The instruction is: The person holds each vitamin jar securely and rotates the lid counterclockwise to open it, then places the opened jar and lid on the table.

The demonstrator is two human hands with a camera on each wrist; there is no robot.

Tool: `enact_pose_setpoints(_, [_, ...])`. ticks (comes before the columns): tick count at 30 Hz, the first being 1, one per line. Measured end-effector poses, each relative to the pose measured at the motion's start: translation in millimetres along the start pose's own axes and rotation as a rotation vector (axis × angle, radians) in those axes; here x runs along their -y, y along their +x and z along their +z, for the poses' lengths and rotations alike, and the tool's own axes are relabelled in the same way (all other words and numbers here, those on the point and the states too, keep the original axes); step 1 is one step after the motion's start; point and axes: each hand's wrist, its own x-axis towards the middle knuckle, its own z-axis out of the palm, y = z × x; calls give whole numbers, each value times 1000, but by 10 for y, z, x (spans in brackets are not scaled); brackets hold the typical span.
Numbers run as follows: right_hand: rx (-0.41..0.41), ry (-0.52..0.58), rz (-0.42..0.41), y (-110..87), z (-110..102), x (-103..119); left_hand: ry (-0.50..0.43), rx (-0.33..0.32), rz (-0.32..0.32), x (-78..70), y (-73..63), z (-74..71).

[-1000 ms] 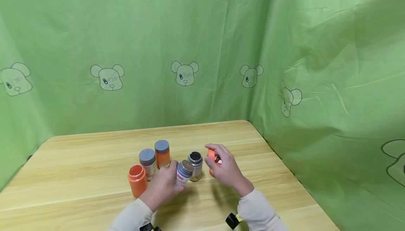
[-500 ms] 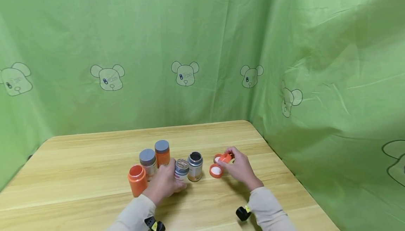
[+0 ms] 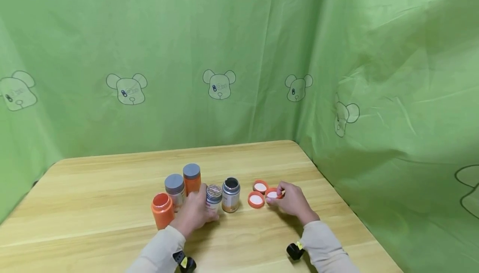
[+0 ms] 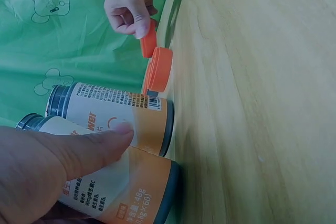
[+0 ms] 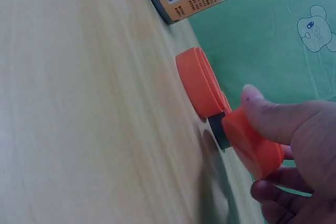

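Observation:
In the head view my left hand (image 3: 195,211) grips a labelled supplement bottle (image 3: 214,195) whose mouth has a patterned covering. The bottle is upright beside a second labelled bottle (image 3: 230,198) with a dark, uncapped mouth. My right hand (image 3: 296,202) pinches an orange lid (image 3: 273,195), its white lining facing up. Two more orange lids, one nearer (image 3: 256,200) and one farther (image 3: 260,186), lie lining up just left of it. In the right wrist view, thumb and fingers hold the lid (image 5: 252,145) tilted, close to the table.
To the left stand an uncapped orange bottle (image 3: 162,212), a pale bottle with a grey lid (image 3: 174,185) and an orange bottle with a grey lid (image 3: 192,173). The wooden table (image 3: 112,206) ends at green curtains (image 3: 168,119) behind and to the right.
My right hand has carried the orange lid right and down beside the other lids, turning its lining up. The bottle in my left hand went from tilted to upright.

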Motion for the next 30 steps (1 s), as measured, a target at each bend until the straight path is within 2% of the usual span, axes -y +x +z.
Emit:
enact_pose_setpoints(6, [52, -33, 24, 1, 33, -20, 15, -23, -8, 18, -8, -27])
enact_pose_setpoints(13, [58, -53, 23, 4, 80, -57, 18, -43, -35, 20, -40, -72])
enact_pose_setpoints(22, [89, -64, 24, 3, 106, -44, 17, -52, -25, 34, -55, -77])
enact_pose_setpoints(26, [66, -93, -1, 14, 81, 20, 22, -70, -28, 40, -58, -83])
enact_pose_setpoints(30, [0, -85, -29, 31, 58, 189, 24, -79, -36, 38, -54, -91])
